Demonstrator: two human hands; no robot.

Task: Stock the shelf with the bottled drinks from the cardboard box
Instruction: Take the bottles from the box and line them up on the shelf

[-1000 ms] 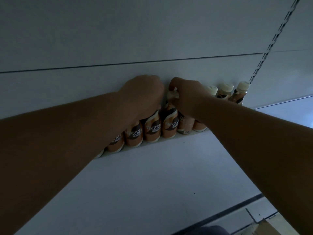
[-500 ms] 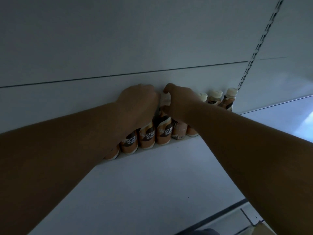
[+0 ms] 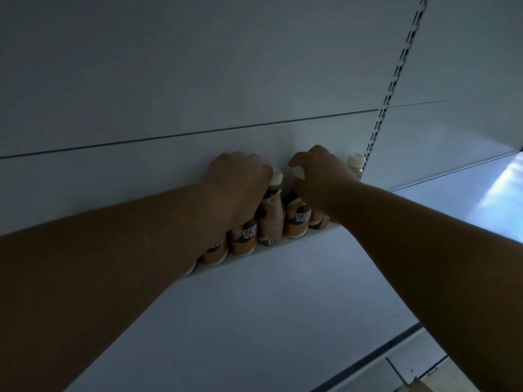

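Note:
A row of orange-and-brown coffee bottles [image 3: 271,222] with cream caps stands against the back wall of a white shelf [image 3: 283,312]. My left hand [image 3: 237,185] is curled over the top of a bottle labelled NESCAFE [image 3: 244,236]; its fingertips touch the cap of the middle bottle. My right hand [image 3: 319,176] is cupped over the top of the neighbouring bottle [image 3: 297,222], thumb raised. Further bottles run left under my left forearm and right behind my right hand, where one cap [image 3: 355,161] shows. A corner of the cardboard box [image 3: 421,386] peeks in at the bottom right.
A slotted metal upright [image 3: 393,80] runs up the back wall at the right. The shelf's dark front edge [image 3: 368,360] crosses the lower right. The underside of a higher shelf fills the top of the view. The shelf's front half lies bare under my arms.
My right hand has let go of the middle bottle's cap and shifted right onto the neighbouring bottle. The middle bottle now stands between my hands. The view has tilted slightly.

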